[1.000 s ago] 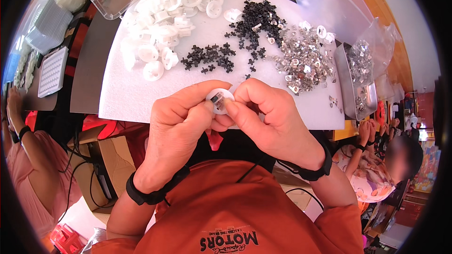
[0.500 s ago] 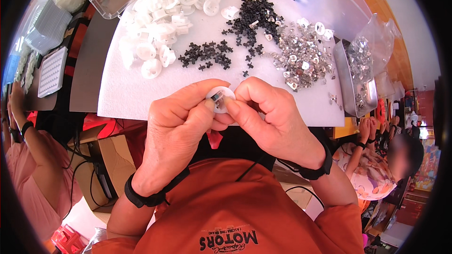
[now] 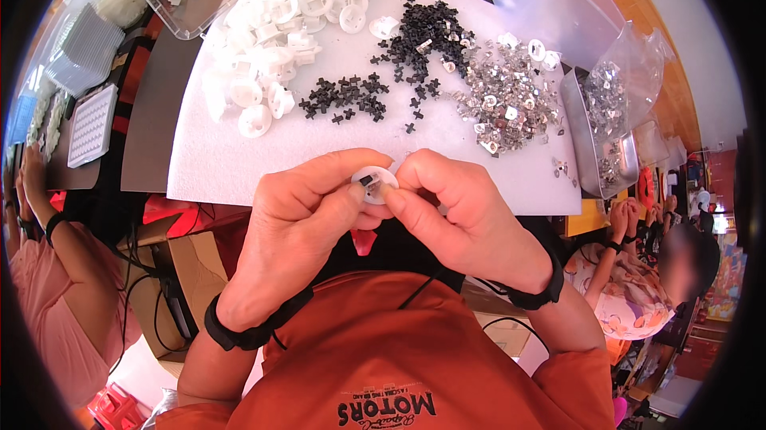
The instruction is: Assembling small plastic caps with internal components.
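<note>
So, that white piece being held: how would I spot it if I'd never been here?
Find the big white sheet on the dark table, then look at its near edge, where the left hand and right hand meet. Pinched between them is a small round white piece. Unlike the white pieces heaped on the sheet's far left, it shows a black part on its face.

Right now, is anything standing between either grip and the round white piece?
Nothing visible does: the left grip and right grip both hold the round white piece. The small black cross-shaped pieces lie farther out on the white sheet, clear of both. Its underside is hidden.
</note>
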The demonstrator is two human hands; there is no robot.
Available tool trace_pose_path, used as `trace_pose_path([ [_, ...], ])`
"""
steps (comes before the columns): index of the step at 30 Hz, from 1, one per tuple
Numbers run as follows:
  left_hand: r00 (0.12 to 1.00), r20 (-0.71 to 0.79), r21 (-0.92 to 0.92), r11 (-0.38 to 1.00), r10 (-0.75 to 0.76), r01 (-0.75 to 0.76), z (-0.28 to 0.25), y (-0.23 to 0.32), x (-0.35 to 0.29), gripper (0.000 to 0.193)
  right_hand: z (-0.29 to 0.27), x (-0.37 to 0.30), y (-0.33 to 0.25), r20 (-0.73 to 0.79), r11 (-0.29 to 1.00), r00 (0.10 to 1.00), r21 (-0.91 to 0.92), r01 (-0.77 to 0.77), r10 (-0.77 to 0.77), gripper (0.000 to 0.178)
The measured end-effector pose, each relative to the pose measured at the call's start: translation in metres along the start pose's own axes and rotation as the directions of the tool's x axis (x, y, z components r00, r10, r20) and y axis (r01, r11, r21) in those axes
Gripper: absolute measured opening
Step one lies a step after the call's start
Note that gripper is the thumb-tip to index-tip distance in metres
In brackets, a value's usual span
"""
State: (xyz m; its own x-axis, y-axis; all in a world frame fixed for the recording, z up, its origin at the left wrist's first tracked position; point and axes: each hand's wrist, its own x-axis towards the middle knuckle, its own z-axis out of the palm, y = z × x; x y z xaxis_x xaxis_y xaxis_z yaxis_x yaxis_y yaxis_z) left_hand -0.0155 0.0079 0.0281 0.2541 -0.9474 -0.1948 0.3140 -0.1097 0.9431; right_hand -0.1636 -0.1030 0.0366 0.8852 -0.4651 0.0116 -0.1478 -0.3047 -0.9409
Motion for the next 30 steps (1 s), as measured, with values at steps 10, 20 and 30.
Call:
trace_pose_path([
  [10, 0.997, -0.048, 0.069, 0.996, 0.056, -0.053, 0.000, -0.002, 0.002, 0.024, 0.000, 0.004, 0.000, 0.007, 0.991, 0.997, -0.106, 0.079, -0.079, 0.016],
  [20, 0.988, -0.018, -0.030, 0.987, 0.155, -0.155, 0.002, -0.008, 0.005, 0.020, -0.004, 0.005, -0.008, 0.020, 0.997, 0.999, 0.062, -0.041, 0.040, 0.014],
  [30, 0.987, 0.015, -0.056, 0.985, 0.162, -0.161, 0.011, -0.002, 0.006, 0.040, -0.047, 0.008, -0.039, -0.065, 0.983, 0.993, -0.153, -0.103, 0.094, 0.015],
])
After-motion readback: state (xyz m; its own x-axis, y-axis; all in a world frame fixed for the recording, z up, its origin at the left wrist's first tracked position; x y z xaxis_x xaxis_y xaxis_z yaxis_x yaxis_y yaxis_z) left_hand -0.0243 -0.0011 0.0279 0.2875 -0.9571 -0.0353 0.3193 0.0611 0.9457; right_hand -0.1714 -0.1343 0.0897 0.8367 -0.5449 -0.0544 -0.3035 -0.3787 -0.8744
